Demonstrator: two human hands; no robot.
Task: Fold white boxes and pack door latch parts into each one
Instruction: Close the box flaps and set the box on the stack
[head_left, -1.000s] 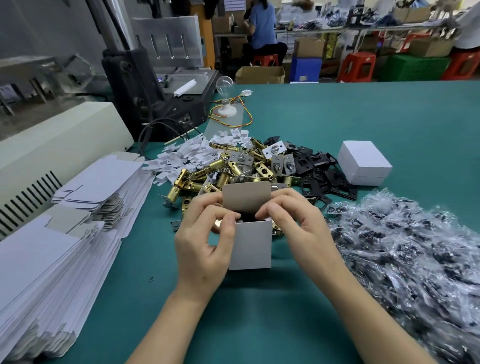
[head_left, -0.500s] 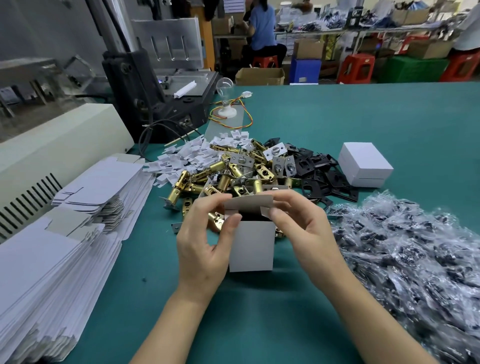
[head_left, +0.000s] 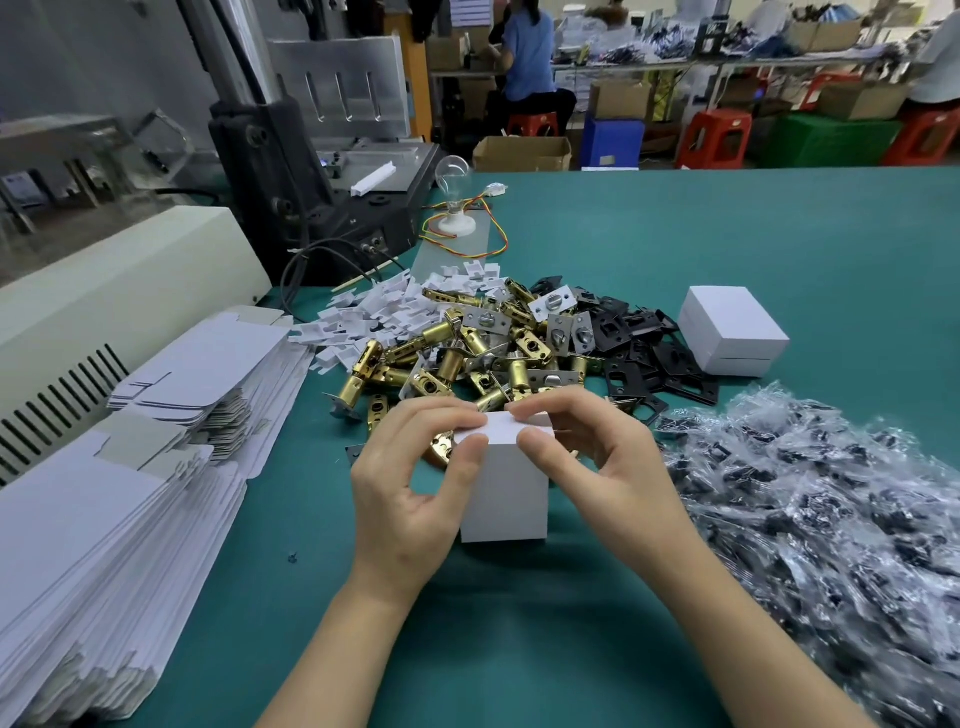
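Since a second ago the grey lid flap that stood up has come down, and the white box (head_left: 506, 488) now shows a closed top. We hold it upright on the green desk (head_left: 675, 234), just in front of the heap of brass latch bolts (head_left: 447, 358). Our left hand (head_left: 410, 499) keeps a narrow grip, thumb and fingertips pinching the upper left corner; our right hand (head_left: 608, 467) pinches the upper right corner likewise. A finished box (head_left: 732, 332) sits well apart beyond the black strike plates (head_left: 639, 348); flat box blanks (head_left: 130, 467) are stacked at left.
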